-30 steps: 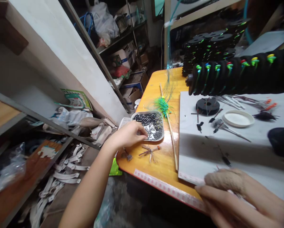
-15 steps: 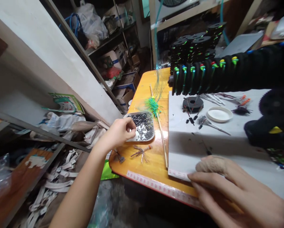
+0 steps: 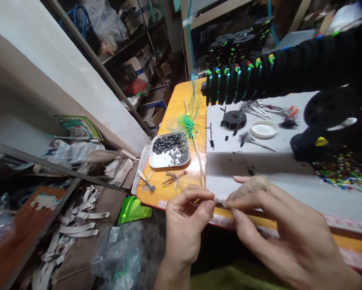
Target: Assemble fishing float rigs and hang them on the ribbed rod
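Observation:
My left hand (image 3: 188, 219) is closed in a pinch at the table's front edge. Facing it, my right hand (image 3: 274, 217) pinches too, with tan tape (image 3: 252, 187) wrapped round a finger. The fingertips of both hands nearly meet; whatever lies between them is too small to make out. Left of the hands sits a white tray (image 3: 153, 162) holding small black cylinders (image 3: 169, 143) and tiny grey pieces (image 3: 179, 156). Just beyond my right hand, the white board (image 3: 220, 169) carries short dark pieces on thin stems and a black spool (image 3: 234, 119).
A long black ridged roller (image 3: 277, 68) with bright knotted threads spans the upper right. Beside the tray a wooden stick (image 3: 199, 161) bears a green fibre tuft (image 3: 187, 125). A white lid (image 3: 264, 129) and many coloured beads (image 3: 344, 171) lie on the board. Shelves stand at left.
My left hand has moved from the tray rightward and nearer, to meet my right hand's fingertips. The whole view has shifted slightly.

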### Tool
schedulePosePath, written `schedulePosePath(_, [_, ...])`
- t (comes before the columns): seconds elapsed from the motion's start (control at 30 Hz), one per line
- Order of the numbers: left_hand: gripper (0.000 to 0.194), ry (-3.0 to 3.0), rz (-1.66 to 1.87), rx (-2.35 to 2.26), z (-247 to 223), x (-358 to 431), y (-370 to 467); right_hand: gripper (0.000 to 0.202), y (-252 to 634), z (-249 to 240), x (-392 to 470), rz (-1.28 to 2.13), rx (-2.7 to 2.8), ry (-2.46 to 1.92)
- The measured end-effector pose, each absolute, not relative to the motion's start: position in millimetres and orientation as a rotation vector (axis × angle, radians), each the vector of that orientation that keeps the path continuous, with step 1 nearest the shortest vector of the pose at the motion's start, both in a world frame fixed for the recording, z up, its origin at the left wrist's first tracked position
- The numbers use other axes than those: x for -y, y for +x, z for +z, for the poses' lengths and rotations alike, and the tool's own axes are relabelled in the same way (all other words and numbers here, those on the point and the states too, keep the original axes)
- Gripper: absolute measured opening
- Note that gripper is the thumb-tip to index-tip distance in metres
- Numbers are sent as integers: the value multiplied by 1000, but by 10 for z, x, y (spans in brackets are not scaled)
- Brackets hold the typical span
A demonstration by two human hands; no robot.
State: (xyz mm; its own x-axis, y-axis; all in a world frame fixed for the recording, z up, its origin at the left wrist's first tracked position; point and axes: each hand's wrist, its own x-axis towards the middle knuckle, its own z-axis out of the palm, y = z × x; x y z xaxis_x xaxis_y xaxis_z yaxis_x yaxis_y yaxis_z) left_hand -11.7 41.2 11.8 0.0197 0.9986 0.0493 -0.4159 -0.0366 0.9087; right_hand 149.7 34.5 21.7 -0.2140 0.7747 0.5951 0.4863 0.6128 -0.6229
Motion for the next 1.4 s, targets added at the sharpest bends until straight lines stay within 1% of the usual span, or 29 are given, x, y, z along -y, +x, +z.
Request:
schedulePosePath(0.07, [9,700,1382,-803,40,-315,-10,15,1472,235,-329,398,1867,-991])
schedulePosePath(0.13, [14,570,1387,-766,29,-260,37,15,1453,255,-318,398,1865,-979])
schedulePosePath(0.27, [25,530,1403,-689,85,-230,24,11,1439,276,-289,344,1866,-987])
schedulePosePath(0.33, [27,532,1408,-679,100,-230,8,10,1438,274,-268,296,1886,-991])
schedulePosePath(0.7, [25,521,1425,-667,126,-206,-2,16,1364,334,-274,209,1887,-981])
schedulePosePath(1.07, [24,535,1425,-634,144,-221,-17,13,1407,306,-229,281,1919,-1001])
schedulePosePath(1.2, [24,574,1421,-633,115,-217,-18,13,1410,289,-224,284,1946,-1003])
schedulePosePath(1.3, [26,728,1477,-688,74,-197,-23,13,1424,293,-222,299,1991,-975])
schedulePosePath(1.4, [38,1047,1630,-856,26,-181,-50,19,1464,308,-236,413,1998,-974])
